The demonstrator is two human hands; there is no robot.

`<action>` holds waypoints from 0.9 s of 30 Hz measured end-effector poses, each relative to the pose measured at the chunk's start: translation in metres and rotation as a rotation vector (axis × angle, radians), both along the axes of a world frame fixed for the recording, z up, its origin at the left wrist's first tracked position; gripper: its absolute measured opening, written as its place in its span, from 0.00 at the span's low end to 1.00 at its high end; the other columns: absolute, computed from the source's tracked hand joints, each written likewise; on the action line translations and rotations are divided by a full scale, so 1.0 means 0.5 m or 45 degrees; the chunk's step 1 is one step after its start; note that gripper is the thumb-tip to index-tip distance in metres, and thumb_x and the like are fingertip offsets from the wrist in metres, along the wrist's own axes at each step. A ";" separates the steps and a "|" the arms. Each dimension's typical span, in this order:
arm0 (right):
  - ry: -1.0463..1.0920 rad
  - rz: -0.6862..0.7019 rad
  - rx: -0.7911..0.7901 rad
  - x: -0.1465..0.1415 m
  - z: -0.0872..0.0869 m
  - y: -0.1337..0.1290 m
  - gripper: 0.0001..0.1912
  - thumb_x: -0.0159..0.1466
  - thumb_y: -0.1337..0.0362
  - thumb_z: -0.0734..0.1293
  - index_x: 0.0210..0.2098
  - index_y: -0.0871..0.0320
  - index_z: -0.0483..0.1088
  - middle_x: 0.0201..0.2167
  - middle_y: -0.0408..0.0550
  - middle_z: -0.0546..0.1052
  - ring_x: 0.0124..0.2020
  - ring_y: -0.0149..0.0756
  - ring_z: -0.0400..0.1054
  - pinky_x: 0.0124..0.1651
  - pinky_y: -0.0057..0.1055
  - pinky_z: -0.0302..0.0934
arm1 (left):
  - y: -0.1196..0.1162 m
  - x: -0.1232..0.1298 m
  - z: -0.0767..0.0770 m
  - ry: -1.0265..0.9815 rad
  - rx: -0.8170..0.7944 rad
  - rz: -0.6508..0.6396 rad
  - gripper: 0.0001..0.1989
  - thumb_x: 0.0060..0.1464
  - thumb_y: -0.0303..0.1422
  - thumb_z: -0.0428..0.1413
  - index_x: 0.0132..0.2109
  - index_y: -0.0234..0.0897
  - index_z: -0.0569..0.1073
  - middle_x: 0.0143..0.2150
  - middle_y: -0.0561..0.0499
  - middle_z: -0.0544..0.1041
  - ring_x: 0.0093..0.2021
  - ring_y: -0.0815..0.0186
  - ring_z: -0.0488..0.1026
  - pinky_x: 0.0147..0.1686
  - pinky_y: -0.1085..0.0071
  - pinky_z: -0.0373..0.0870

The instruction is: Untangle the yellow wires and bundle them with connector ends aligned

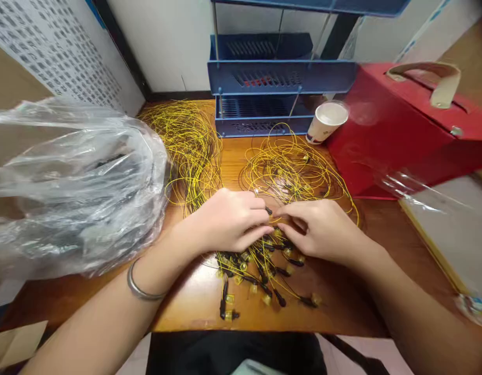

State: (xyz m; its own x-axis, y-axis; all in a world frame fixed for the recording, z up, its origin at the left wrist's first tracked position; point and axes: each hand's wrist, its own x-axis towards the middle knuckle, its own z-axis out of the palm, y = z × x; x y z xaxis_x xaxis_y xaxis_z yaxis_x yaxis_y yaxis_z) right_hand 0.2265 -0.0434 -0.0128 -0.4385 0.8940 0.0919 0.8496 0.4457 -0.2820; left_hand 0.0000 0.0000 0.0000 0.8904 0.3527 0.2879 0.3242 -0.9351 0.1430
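Observation:
My left hand point(238, 221) is closed, with a small black wire end point(268, 210) showing at its fingertips. Facing it, my right hand point(322, 229) has thumb and index finger bent toward the same spot in a pinch; whatever is between them is too small to make out. Below both hands lies a pile of yellow wire leads with black sleeves point(280, 298) and small clear yellowish connectors point(229, 314). Loose coils of thin yellow wire point(291, 166) spread behind the hands. A thicker bundle of yellow and dark wires point(189, 151) runs back on the left.
A clear plastic bag point(80, 192) bulges at the left. Behind stand a blue tiered rack point(280, 78) and a paper cup point(327, 122). To the right is a red box point(405, 130) with a pale handle, near a white-topped board or box point(455, 229). The wooden table point(186, 312) ends toward me.

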 end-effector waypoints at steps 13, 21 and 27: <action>-0.195 -0.335 0.202 0.005 -0.011 0.012 0.12 0.66 0.59 0.65 0.35 0.52 0.81 0.31 0.44 0.82 0.31 0.41 0.75 0.30 0.34 0.55 | 0.011 -0.008 -0.015 0.047 -0.173 0.212 0.17 0.64 0.43 0.53 0.33 0.39 0.80 0.33 0.53 0.78 0.29 0.69 0.73 0.26 0.70 0.54; -0.130 -0.335 0.106 -0.006 -0.012 0.010 0.11 0.63 0.61 0.67 0.43 0.52 0.80 0.26 0.43 0.78 0.26 0.36 0.69 0.29 0.32 0.52 | 0.008 0.013 -0.022 0.111 -0.288 0.414 0.11 0.64 0.38 0.53 0.49 0.39 0.73 0.40 0.53 0.81 0.40 0.63 0.78 0.32 0.70 0.62; -0.053 -0.193 0.162 -0.006 -0.015 0.007 0.10 0.65 0.59 0.66 0.35 0.55 0.80 0.26 0.43 0.77 0.26 0.34 0.68 0.30 0.31 0.53 | 0.005 0.014 -0.031 0.100 -0.199 0.402 0.11 0.66 0.37 0.50 0.47 0.39 0.75 0.42 0.51 0.81 0.41 0.61 0.79 0.34 0.69 0.66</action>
State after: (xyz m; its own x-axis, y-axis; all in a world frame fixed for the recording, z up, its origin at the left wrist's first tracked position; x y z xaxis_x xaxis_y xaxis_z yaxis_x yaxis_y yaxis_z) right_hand 0.2234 -0.0399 -0.0205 -0.3052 0.9325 0.1932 0.9195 0.3414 -0.1948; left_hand 0.0068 0.0024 -0.0156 0.7477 0.6484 0.1435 0.6095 -0.7558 0.2396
